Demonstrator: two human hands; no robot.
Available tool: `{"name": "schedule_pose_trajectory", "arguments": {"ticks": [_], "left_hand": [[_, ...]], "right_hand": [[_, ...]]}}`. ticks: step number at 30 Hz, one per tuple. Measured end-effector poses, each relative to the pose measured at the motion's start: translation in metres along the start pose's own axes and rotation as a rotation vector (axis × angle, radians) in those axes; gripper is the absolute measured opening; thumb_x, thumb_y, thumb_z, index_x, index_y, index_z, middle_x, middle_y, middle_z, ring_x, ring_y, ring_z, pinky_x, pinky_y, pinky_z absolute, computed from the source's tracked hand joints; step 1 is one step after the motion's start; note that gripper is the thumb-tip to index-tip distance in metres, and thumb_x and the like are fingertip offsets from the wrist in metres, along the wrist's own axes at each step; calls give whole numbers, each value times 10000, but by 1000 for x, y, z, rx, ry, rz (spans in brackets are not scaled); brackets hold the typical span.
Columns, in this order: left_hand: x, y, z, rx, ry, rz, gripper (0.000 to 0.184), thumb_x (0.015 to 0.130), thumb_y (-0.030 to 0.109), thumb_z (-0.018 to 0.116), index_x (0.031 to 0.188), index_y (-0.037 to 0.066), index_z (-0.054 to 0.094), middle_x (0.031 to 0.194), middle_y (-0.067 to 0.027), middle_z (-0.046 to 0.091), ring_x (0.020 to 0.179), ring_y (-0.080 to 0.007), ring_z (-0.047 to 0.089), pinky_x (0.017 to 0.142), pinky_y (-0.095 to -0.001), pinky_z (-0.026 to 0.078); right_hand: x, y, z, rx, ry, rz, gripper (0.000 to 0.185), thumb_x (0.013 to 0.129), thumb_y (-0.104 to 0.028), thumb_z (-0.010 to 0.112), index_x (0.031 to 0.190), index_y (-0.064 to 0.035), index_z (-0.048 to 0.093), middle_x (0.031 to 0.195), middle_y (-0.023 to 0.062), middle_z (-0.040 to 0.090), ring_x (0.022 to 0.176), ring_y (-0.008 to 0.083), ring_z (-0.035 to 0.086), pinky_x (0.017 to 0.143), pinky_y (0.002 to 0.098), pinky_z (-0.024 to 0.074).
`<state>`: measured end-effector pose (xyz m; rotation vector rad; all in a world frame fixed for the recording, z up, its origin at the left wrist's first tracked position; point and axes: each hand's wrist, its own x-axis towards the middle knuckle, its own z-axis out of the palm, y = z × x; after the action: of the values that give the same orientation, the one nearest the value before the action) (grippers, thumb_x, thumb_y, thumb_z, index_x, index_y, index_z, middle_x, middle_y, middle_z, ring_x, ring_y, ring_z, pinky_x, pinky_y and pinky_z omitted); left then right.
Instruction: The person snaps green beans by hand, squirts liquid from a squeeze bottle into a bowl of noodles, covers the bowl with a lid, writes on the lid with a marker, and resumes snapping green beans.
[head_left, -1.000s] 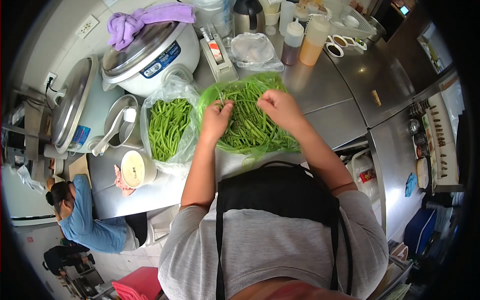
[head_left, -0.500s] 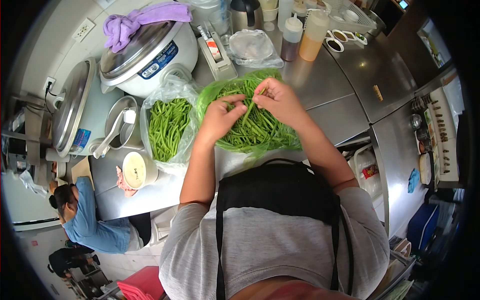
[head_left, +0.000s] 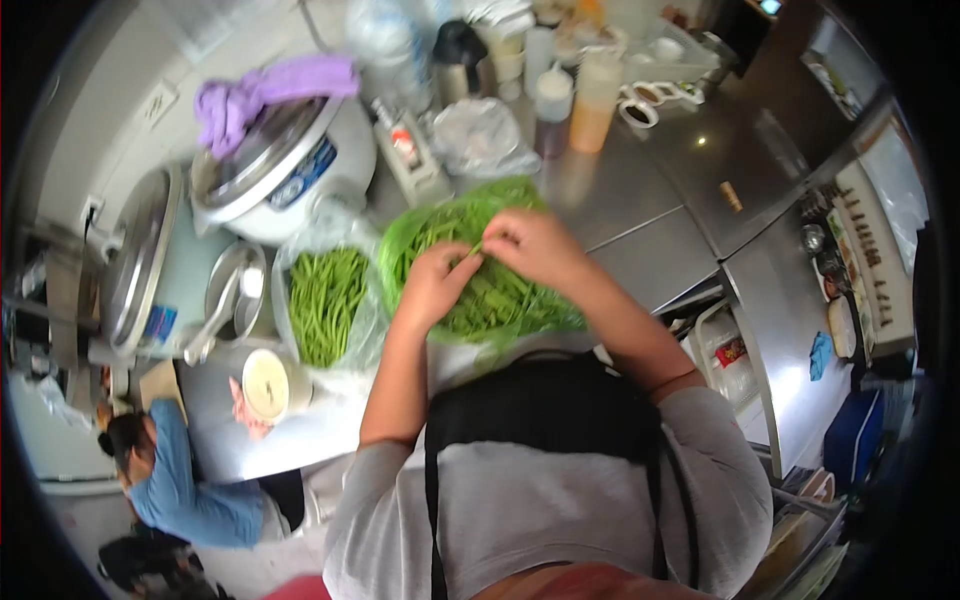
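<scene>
Both hands are over a green plastic bag (head_left: 518, 190) full of long green beans (head_left: 490, 305). My left hand (head_left: 436, 284) and my right hand (head_left: 535, 246) meet at the fingertips, pinching a green bean (head_left: 477, 249) between them. Most of that bean is hidden by the fingers, and the view is slightly blurred. Left of the green bag, touching it or nearly so, sits a clear plastic bag (head_left: 374, 325) holding shorter green bean pieces (head_left: 325, 305).
Behind the bags stand a rice cooker (head_left: 340, 170) with a purple towel (head_left: 235, 105), a tape dispenser (head_left: 415, 165) and squeeze bottles (head_left: 597, 105). A white tub (head_left: 278, 388) and a metal pot with a ladle (head_left: 222, 305) are at left. Another person (head_left: 185, 480) leans at the table's left end.
The whole view has shifted, so the table sits lower in the picture. My hands have come together at the fingertips; before, they were slightly apart, with a bean in the right.
</scene>
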<state>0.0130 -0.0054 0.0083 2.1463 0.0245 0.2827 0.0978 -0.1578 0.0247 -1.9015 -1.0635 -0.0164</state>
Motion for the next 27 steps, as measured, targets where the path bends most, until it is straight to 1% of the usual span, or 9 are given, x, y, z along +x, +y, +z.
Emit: {"name": "schedule_pose_trajectory", "arguments": {"ticks": [1,5,8,11,15,18,19,21,27], "left_hand": [[0,-5,-2,49,-12,-3,183,742,163,586,817,-5,584,780,-159,568,740,-281,547,660,-322,418],[-2,-10,-2,89,56,-48,189,736,153,593,815,-18,592,811,-159,587,743,-262,558,669,-306,422],[-1,-19,6,-15,74,-120,130,758,115,576,756,-14,590,612,-7,516,564,-104,472,527,-232,384],[-2,-18,11,-140,8,-136,117,771,117,565,754,7,599,575,29,470,520,-52,412,473,-202,342],[-5,-16,13,-449,93,-292,139,823,166,509,785,41,558,656,5,521,509,-56,450,424,-179,328],[-2,-8,10,-562,163,-244,149,861,167,438,836,43,517,732,-18,528,523,-63,476,398,-172,325],[-2,-2,9,-586,195,-223,150,866,163,428,846,41,512,739,-20,524,526,-63,477,395,-173,323],[-1,3,12,-633,213,-208,154,873,151,403,856,33,499,750,-25,522,549,-66,490,396,-177,333],[-5,2,14,-710,284,-182,154,875,154,397,882,25,482,754,-43,528,551,-79,499,393,-183,343]], "right_hand": [[0,5,-2,-151,39,-131,124,718,-193,574,720,-69,565,688,92,572,628,236,564,578,339,447],[-6,15,-2,-451,-130,-85,149,719,-231,559,721,-82,569,681,99,542,656,294,548,590,399,434],[-8,20,7,-302,-53,-40,144,749,-205,540,767,-64,559,675,99,549,641,283,548,585,377,437],[-7,9,7,206,158,35,108,795,-145,507,787,-39,528,659,80,539,576,186,523,554,305,426],[-5,10,-1,447,42,232,157,821,-164,474,845,-20,533,649,86,548,581,179,523,567,292,429],[-15,24,22,-37,-73,84,219,809,-226,468,893,-40,547,742,119,581,668,274,551,616,342,436],[-17,19,26,46,-48,19,243,794,-258,481,877,-43,559,715,120,581,645,270,554,597,355,432],[-19,8,25,111,-297,173,210,800,-244,499,856,-50,556,652,104,554,570,211,523,553,321,417],[-25,12,33,191,-183,204,214,774,-241,500,737,-35,545,652,132,552,589,283,536,546,374,413]]}}
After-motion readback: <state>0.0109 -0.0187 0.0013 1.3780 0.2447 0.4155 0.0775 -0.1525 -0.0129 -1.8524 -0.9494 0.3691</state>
